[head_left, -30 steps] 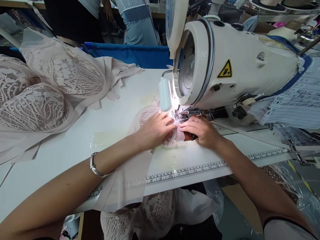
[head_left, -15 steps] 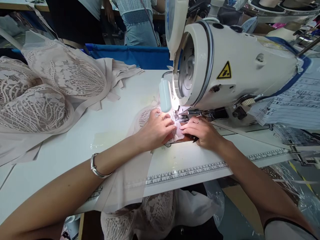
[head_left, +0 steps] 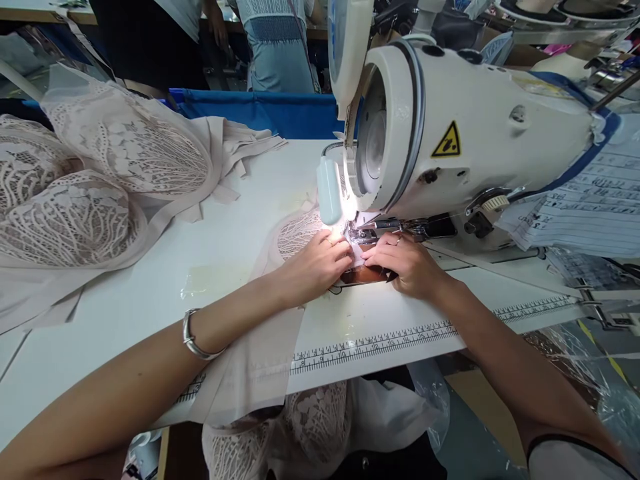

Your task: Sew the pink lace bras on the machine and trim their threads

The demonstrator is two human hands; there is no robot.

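A pale pink lace bra piece [head_left: 299, 235] lies on the machine bed with sheer fabric [head_left: 255, 353] trailing over the table's front edge. My left hand [head_left: 317, 268], fingers curled together, grips its lace beside the presser foot [head_left: 361, 233]. From the other side, my right hand [head_left: 407, 267] pinches the edge of the same piece, with a small dark pointed tip showing below the fingers. The white sewing machine [head_left: 470, 113] stands over both hands, and its lit lamp [head_left: 329, 193] hangs just above my left fingers. The needle point is lost in glare.
Stacked lace bras [head_left: 165, 147] cover the table's left side. A printed ruler [head_left: 370, 348] runs along the front edge, and more lace [head_left: 320, 417] lies in my lap. Behind the table are a blue cloth bin [head_left: 260, 113] and two people. Handwritten paper [head_left: 585, 200] hangs at right.
My left fingers have drawn in and shifted slightly down, uncovering more lace behind them. The dotted lace edge between my hands has moved largely out of sight. My right hand stays nearly still.
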